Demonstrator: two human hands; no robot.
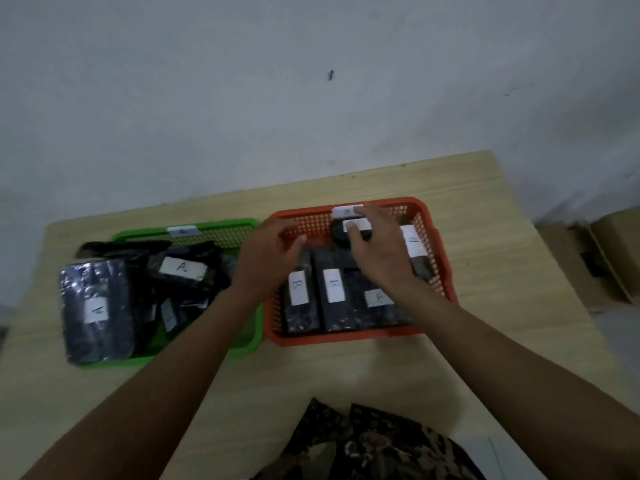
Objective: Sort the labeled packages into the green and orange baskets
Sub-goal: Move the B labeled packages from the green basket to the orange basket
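**Two baskets loaded, both hands over the orange one**

Two baskets sit side by side on the table [485,209]: green basket [221,225] to the person's left, orange basket [420,209] to the right, their near corners almost touching.

Green basket: black packages piled loosely, two labels readable as "A" [182,267], [96,310]. One large package [97,306] overhangs the left rim. Tag [183,231] on the far rim, unreadable.

Orange basket: black packages packed in rows. Two labels read "B" [298,285], [334,285]; a third [378,298] is blurred. One package [417,251] stands along the right wall. Tag [347,211] on the far rim.

Right hand [381,251]: over the back of the orange basket, fingers on a small dark package [341,233] with a white label. Fingers bent over it; whether they grip or just press it down, I cannot tell. Left hand [268,258]: at the orange basket's left rim, fingers loosely curled, holding nothing visible.

Judgement: near the end of sorting; no loose packages visible on the table. Current step looks like seating the last package.

Risks:
- The small package rests atop the row; letting go on an uneven surface could let it roll or tip.
- Its label is partly covered by fingers, so a misread letter would go unnoticed.
- The overhanging green-basket package could slide out if that basket is nudged by the left forearm, which crosses its corner.
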